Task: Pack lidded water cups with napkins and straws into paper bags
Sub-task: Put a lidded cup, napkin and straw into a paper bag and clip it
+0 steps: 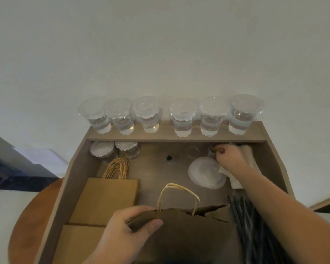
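Observation:
My left hand (pixel 131 230) pinches the top edge of an upright brown paper bag (pixel 183 233) at the near middle of the wooden tray (pixel 78 168). My right hand (pixel 230 158) reaches to the far right corner under the shelf, fingers curled at a small clear cup (pixel 212 150); its grip is partly hidden. White napkins (pixel 234 180) lie beneath that forearm. A stack of clear lids (pixel 206 175) sits just left of the right hand. Black wrapped straws (pixel 255 229) lie along the tray's right side. Several lidded water cups (pixel 182 117) line the shelf.
Flat paper bags (pixel 105 201) with twine handles lie at the tray's left. Two more lidded cups (pixel 103 150) stand in the far left corner under the shelf. A small black object (pixel 169 158) sits mid tray. The tray rests on a round wooden table (pixel 32 216).

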Motion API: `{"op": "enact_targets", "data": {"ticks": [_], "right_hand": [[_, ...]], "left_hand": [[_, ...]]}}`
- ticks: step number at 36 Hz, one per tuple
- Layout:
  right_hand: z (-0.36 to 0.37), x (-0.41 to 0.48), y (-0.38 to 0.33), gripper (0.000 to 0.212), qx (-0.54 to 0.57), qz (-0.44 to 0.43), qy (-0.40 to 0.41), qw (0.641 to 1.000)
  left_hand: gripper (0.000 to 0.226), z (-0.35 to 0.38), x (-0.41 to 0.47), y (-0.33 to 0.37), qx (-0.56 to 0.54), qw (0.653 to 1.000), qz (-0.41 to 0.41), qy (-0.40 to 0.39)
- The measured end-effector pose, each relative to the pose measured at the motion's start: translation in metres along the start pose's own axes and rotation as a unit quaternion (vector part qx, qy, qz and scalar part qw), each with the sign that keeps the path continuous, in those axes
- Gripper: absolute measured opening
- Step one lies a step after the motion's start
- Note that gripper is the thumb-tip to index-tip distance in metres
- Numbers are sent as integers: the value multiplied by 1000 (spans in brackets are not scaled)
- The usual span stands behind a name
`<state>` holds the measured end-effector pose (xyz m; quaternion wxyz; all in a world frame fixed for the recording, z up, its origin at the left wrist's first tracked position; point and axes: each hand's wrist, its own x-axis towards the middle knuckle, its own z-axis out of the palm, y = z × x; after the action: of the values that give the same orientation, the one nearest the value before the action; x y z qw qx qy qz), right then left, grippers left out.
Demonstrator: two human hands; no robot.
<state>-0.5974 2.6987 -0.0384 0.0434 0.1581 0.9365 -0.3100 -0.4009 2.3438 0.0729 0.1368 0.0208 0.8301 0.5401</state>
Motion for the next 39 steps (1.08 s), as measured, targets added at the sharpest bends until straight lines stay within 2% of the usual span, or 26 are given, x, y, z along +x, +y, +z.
{"op": "enact_targets", "data": {"ticks": [4, 5, 10, 13, 18, 21, 26, 39], "right_hand": [[13, 30, 5, 21, -110, -3, -50, 993], [18, 34, 7, 23, -121, -9, -52, 991], [32, 44, 18, 35, -138, -15, -1, 990], [32, 46, 19, 35, -161, -29, 21, 986], [33, 46, 14, 26, -138, -29, 52, 989], [35, 42, 14, 20, -80, -4, 93, 992], [38, 40, 15, 31, -48, 6, 121, 992], [31, 46, 15, 37, -80, -1, 99, 992]], "left_hand": [[24, 1, -2, 2, 14, 999, 21, 37], [27, 0, -4, 1, 23, 998, 33, 45], [41, 3, -14, -6, 40, 994, 61, 77], [44, 4, -19, -10, 67, 993, 59, 76], [45, 5, -24, -14, 87, 989, 57, 106], [47, 4, -27, -18, 98, 989, 48, 101], [46, 2, -31, -20, 120, 986, 57, 97], [45, 4, -44, -19, 153, 980, 70, 107]]}}
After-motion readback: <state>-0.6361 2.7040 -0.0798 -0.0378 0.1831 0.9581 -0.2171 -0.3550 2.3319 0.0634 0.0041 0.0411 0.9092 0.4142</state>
